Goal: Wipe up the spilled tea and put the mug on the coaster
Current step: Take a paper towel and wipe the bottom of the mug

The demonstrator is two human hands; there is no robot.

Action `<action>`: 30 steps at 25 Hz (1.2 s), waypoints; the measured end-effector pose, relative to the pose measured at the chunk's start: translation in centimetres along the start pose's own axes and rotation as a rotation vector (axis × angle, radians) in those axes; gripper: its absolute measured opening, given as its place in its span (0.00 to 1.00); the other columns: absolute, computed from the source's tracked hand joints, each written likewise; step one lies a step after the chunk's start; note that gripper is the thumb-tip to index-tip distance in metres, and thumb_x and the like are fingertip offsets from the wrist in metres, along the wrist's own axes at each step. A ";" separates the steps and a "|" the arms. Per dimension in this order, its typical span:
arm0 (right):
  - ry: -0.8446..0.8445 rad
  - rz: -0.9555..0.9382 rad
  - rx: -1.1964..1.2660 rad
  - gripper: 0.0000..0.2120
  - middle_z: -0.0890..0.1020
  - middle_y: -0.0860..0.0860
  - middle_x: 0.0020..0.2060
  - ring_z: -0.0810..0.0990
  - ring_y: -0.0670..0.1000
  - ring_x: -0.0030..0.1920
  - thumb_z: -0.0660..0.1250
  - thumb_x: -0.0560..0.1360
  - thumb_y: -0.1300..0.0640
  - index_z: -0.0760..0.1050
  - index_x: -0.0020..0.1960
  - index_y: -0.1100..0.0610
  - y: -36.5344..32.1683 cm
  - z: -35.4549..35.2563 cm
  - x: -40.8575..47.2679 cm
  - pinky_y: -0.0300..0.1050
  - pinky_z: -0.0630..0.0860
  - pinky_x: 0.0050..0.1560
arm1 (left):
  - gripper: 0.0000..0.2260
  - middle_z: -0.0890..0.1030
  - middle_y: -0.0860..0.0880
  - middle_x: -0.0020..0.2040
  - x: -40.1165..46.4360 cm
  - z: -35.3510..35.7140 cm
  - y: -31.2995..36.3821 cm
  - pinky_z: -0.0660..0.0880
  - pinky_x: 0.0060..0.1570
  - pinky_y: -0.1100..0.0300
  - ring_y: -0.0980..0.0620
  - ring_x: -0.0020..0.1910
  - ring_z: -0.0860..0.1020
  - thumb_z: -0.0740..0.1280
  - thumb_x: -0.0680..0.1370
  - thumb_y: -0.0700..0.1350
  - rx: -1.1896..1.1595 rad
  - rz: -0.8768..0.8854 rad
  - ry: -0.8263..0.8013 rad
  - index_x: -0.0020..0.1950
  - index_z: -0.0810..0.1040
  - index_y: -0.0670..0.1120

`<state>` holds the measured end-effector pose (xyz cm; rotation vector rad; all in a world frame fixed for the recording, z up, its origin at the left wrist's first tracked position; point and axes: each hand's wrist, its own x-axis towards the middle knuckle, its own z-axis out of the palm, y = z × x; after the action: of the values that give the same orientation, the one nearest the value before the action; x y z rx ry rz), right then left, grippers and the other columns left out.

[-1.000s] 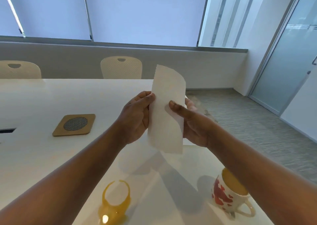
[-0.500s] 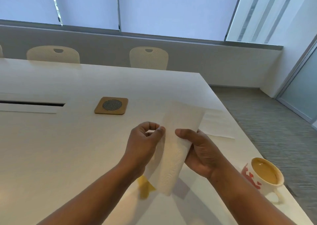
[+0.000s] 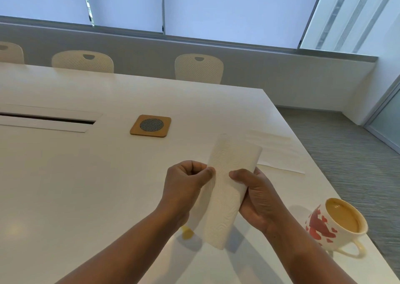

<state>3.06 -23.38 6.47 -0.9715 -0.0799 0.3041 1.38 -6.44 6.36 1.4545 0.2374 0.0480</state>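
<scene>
Head view: paper towel [image 3: 229,188], now folded narrower, lowered tableward, pinched between left hand [image 3: 186,184] and right hand [image 3: 255,195]; tea spill [image 3: 187,232] just beneath, unwiped.

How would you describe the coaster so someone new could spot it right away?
Start at the big white table and find the long dark cable slot in its top. Just right of that slot lies the coaster, alone and flat. It is a tan rounded square with a dark mesh circle in the middle.

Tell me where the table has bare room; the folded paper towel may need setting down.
Bare tabletop left of the hands, between the coaster and the near edge. Crowded right: mug, flat paper sheet, spill.
</scene>
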 end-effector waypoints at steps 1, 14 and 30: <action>0.001 0.000 0.002 0.19 0.85 0.62 0.55 0.85 0.61 0.53 0.69 0.68 0.69 0.84 0.56 0.57 0.0 -0.1 -0.1 0.59 0.81 0.53 | 0.07 0.87 0.45 0.41 0.0 0.0 -0.1 0.83 0.47 0.45 0.42 0.44 0.85 0.78 0.75 0.44 -0.002 0.004 0.003 0.38 0.85 0.48; 0.058 0.036 0.011 0.25 0.83 0.65 0.59 0.84 0.64 0.55 0.68 0.66 0.71 0.79 0.62 0.61 0.5 -0.4 -0.3 0.60 0.82 0.51 | 0.11 0.87 0.46 0.40 -0.1 -0.1 0.3 0.83 0.45 0.46 0.44 0.41 0.85 0.77 0.73 0.39 -0.021 -0.092 -0.034 0.33 0.83 0.49; 0.054 0.032 -0.012 0.26 0.83 0.63 0.59 0.84 0.63 0.57 0.70 0.68 0.71 0.76 0.65 0.61 0.6 -1.2 -0.4 0.57 0.82 0.51 | 0.10 0.83 0.47 0.38 0.2 0.0 0.3 0.81 0.49 0.45 0.45 0.41 0.81 0.79 0.72 0.37 -0.077 -0.113 -0.047 0.41 0.81 0.48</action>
<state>2.81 -24.13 5.33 -0.9933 -0.0166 0.3068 1.56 -6.34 6.63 1.3617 0.2757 -0.0681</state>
